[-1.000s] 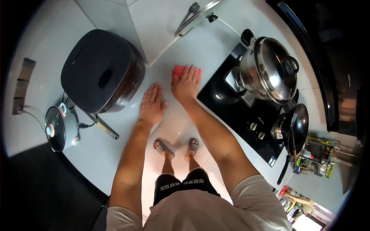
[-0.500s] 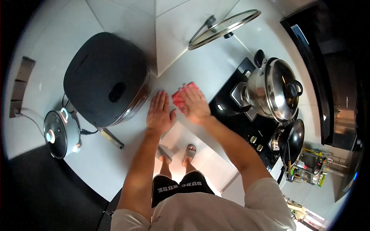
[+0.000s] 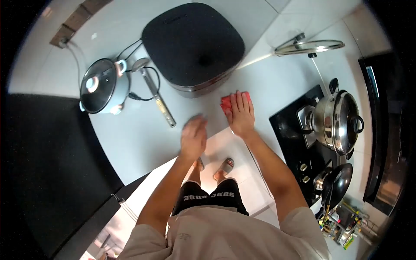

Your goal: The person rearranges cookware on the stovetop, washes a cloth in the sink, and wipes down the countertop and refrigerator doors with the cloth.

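Observation:
My right hand point(image 3: 242, 116) lies flat on a folded red cloth point(image 3: 226, 103), pressing it against the white countertop point(image 3: 143, 143). Its fingers are stretched out over the cloth, which shows at both sides of them. Near the counter's front edge is my left hand point(image 3: 193, 136), its fingers smeared by motion; I see nothing in it. To the left of that hand lies a ladle point(image 3: 157, 99) with a yellowish grip. Behind both hands stands a large black-topped appliance point(image 3: 195, 43).
A light-blue electric pot point(image 3: 119, 93) with a glass lid sits at the left, its cord behind the ladle. On the right, the black gas hob point(image 3: 284, 125) carries a lidded steel pot point(image 3: 325, 123) and a dark wok point(image 3: 340, 182). A glass lid point(image 3: 318, 47) hangs at the wall.
My view has turned left, bringing the whole ladle into sight. My right hand remains flat on the red cloth. My left hand has come off its flat pose and now blurs near the front edge.

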`<state>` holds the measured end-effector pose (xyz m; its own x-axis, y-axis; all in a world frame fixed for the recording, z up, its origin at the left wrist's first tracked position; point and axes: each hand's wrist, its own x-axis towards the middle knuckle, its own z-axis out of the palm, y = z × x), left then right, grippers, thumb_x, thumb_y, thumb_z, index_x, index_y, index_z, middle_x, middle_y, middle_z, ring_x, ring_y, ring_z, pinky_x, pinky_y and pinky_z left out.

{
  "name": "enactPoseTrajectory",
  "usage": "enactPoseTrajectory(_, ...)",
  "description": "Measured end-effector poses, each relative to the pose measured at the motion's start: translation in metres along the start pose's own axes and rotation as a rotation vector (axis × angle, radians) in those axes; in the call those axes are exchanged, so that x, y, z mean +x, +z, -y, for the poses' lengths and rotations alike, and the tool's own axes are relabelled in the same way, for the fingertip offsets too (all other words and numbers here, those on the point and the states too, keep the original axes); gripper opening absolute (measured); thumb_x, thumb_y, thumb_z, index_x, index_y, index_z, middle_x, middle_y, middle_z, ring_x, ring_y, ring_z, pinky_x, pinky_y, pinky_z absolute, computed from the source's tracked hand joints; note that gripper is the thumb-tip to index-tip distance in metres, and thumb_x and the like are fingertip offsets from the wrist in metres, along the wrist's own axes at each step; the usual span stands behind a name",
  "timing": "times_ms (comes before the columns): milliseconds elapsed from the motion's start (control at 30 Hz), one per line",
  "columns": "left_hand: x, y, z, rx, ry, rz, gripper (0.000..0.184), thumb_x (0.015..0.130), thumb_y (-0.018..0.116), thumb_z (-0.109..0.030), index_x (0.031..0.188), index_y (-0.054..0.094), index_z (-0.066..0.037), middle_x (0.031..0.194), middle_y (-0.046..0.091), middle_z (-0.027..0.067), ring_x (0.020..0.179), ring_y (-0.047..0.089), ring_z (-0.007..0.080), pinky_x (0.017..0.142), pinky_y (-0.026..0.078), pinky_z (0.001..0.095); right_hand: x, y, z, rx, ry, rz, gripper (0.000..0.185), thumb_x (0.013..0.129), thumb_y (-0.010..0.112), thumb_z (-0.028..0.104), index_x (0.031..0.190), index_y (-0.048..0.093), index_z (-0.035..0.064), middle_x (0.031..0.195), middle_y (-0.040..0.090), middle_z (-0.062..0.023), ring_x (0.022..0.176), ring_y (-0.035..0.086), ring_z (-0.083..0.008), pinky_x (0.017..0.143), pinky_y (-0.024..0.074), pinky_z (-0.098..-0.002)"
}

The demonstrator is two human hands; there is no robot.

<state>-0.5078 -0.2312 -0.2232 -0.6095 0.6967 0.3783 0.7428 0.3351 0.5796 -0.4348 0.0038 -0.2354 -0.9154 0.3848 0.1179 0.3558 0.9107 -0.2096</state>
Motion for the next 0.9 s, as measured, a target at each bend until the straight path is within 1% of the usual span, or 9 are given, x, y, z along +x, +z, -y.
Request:
enactPoseTrajectory(67, -0.026, -0.021, 0.004, 0.128, -0.378, -0.156, 0.049, 0.090, 0.073, -0.010, 0.137, 0.062, 0.001, 0.132, 0.062, 0.0217, 0.125, 0.058, 0.0420, 0.104, 0.049, 0.0508, -0.011, 0.004, 0.020, -0.011, -0.009, 0.014, 0.071, 0.102, 0.060, 0.038, 0.162, 0.043, 0.0069, 0.170, 0.038, -0.0161, 0.160, 0.028, -0.0345, 0.131, 0.0177, -0.0530)
enactPoseTrajectory(100, -0.027, -0.029, 0.007, 0.170, -0.442, -0.297, 0.058, 0.089, 0.078, -0.012, 0.142, 0.060, 0.001, 0.130, 0.061, 0.0221, 0.119, 0.059, 0.0428, 0.102, 0.050, 0.0492, -0.011, 0.005, 0.034, -0.022, -0.029, 0.033, 0.071, 0.102, 0.060, 0.039, 0.162, 0.043, 0.0065, 0.170, 0.039, -0.0164, 0.160, 0.029, -0.0349, 0.131, 0.0179, -0.0537)
enactPoseTrajectory(200, -0.023, -0.045, 0.027, 0.102, -0.536, -0.307, 0.065, 0.089, 0.080, -0.012, 0.147, 0.056, 0.001, 0.132, 0.060, 0.0230, 0.118, 0.059, 0.0432, 0.102, 0.050, 0.0483, -0.013, 0.012, 0.075, 0.009, -0.086, 0.065, 0.069, 0.103, 0.057, 0.041, 0.161, 0.044, 0.0060, 0.169, 0.040, -0.0171, 0.160, 0.029, -0.0356, 0.130, 0.0178, -0.0569)
enactPoseTrajectory(233, -0.026, -0.047, 0.038, 0.087, -0.526, -0.224, 0.070, 0.092, 0.078, -0.014, 0.153, 0.048, 0.002, 0.136, 0.060, 0.0272, 0.123, 0.057, 0.0457, 0.109, 0.047, 0.0493, -0.013, 0.015, 0.088, 0.020, -0.094, 0.070, 0.069, 0.104, 0.056, 0.042, 0.162, 0.044, 0.0062, 0.169, 0.039, -0.0170, 0.160, 0.028, -0.0353, 0.130, 0.0174, -0.0570)
enactPoseTrajectory(367, -0.017, -0.048, 0.065, 0.144, -0.418, -0.212, 0.063, 0.091, 0.076, -0.008, 0.148, 0.053, 0.005, 0.134, 0.062, 0.0271, 0.119, 0.060, 0.0455, 0.105, 0.051, 0.0482, -0.009, 0.029, 0.123, 0.014, -0.130, 0.069, 0.070, 0.104, 0.053, 0.041, 0.163, 0.041, 0.0059, 0.170, 0.037, -0.0174, 0.160, 0.029, -0.0365, 0.130, 0.0177, -0.0550)
enactPoseTrajectory(467, -0.006, -0.050, 0.083, 0.178, -0.396, -0.230, 0.065, 0.088, 0.077, -0.003, 0.149, 0.053, 0.006, 0.132, 0.062, 0.0213, 0.115, 0.060, 0.0401, 0.102, 0.051, 0.0464, -0.005, 0.031, 0.142, 0.030, -0.144, 0.053, 0.069, 0.104, 0.054, 0.040, 0.162, 0.042, 0.0049, 0.170, 0.038, -0.0182, 0.159, 0.030, -0.0376, 0.130, 0.0188, -0.0550)
enactPoseTrajectory(700, 0.014, -0.068, 0.110, 0.116, -0.309, -0.187, 0.062, 0.088, 0.073, -0.004, 0.147, 0.056, 0.002, 0.138, 0.061, 0.0217, 0.122, 0.058, 0.0429, 0.107, 0.049, 0.0484, 0.015, 0.045, 0.171, 0.046, -0.148, -0.054, 0.067, 0.103, 0.054, 0.041, 0.159, 0.047, 0.0042, 0.166, 0.044, -0.0201, 0.158, 0.033, -0.0378, 0.130, 0.0191, -0.0546)
enactPoseTrajectory(800, -0.016, -0.104, 0.113, 0.119, -0.377, -0.182, 0.055, 0.093, 0.065, -0.005, 0.148, 0.058, -0.003, 0.143, 0.061, 0.0223, 0.127, 0.058, 0.0423, 0.111, 0.047, 0.0492, 0.015, 0.055, 0.189, -0.044, -0.132, -0.031, 0.063, 0.104, 0.052, 0.042, 0.152, 0.055, 0.0006, 0.163, 0.047, -0.0214, 0.158, 0.032, -0.0390, 0.131, 0.0171, -0.0536)
enactPoseTrajectory(900, -0.084, -0.139, 0.120, 0.299, -0.438, -0.241, 0.055, 0.095, 0.065, -0.008, 0.149, 0.057, -0.003, 0.143, 0.061, 0.0231, 0.131, 0.058, 0.0418, 0.113, 0.046, 0.0502, -0.016, 0.040, 0.220, -0.007, -0.263, 0.116, 0.066, 0.103, 0.054, 0.044, 0.154, 0.052, 0.0019, 0.163, 0.047, -0.0207, 0.158, 0.033, -0.0376, 0.132, 0.0168, -0.0511)
